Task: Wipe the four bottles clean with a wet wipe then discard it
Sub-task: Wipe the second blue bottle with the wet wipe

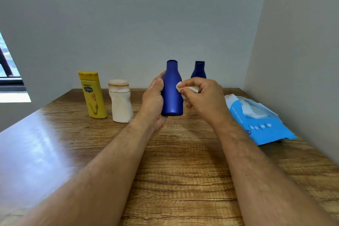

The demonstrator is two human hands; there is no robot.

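Left hand (154, 101) wraps around the lower body of the blue bottle (172, 90), thumb on the near side and fingers curled behind it, holding it upright and lifted clear of the desk (179, 167). Right hand (201, 97) pinches a bunched white wet wipe (180, 86) between thumb and fingertips and presses it against the bottle's right shoulder. Judging by its smooth, glossy plastic skin, the bottle is likely light and stiff but slippery once damp, so a firm hold low on the wide body suits it better than one on the narrow neck; the wipe is soft and limp and needs to stay bunched to push with any force. Its surface is a uniform deep blue with a faint sheen and a matching cap. A darker blue bottle (198, 69) stands behind the right hand near the wall. To the left stand a yellow bottle (92, 95) and, just beside it, a white bottle (121, 104) with brownish smears. An open blue wipes pack (260, 124) lies at the desk's right edge.
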